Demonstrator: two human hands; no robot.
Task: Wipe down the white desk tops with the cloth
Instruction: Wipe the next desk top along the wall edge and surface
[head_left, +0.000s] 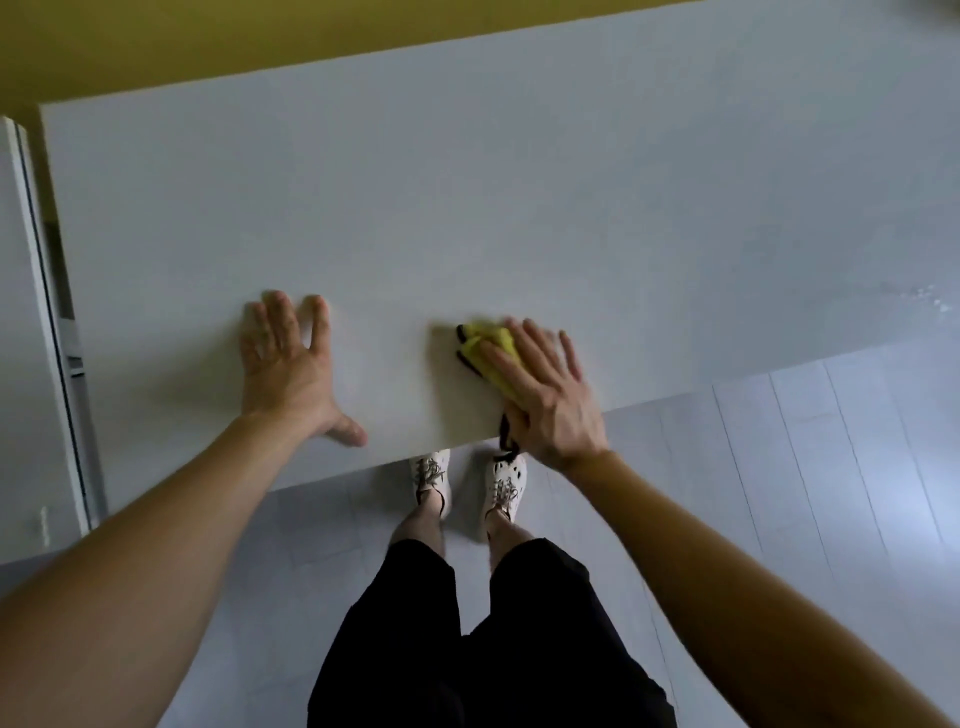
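A white desk top (467, 197) fills the upper part of the head view. My right hand (545, 395) presses a yellow cloth with dark edging (485, 345) flat against the desk near its front edge, fingers straight over it. Part of the cloth hangs off the edge below my palm. My left hand (291, 364) rests flat on the desk to the left, fingers spread, holding nothing.
A wet smear (919, 299) glistens on the desk at the far right. Another white surface (21, 332) stands at the left, with a narrow gap between. A yellow wall (208, 36) runs behind the desk. My feet (467, 483) stand on pale floor tiles below the edge.
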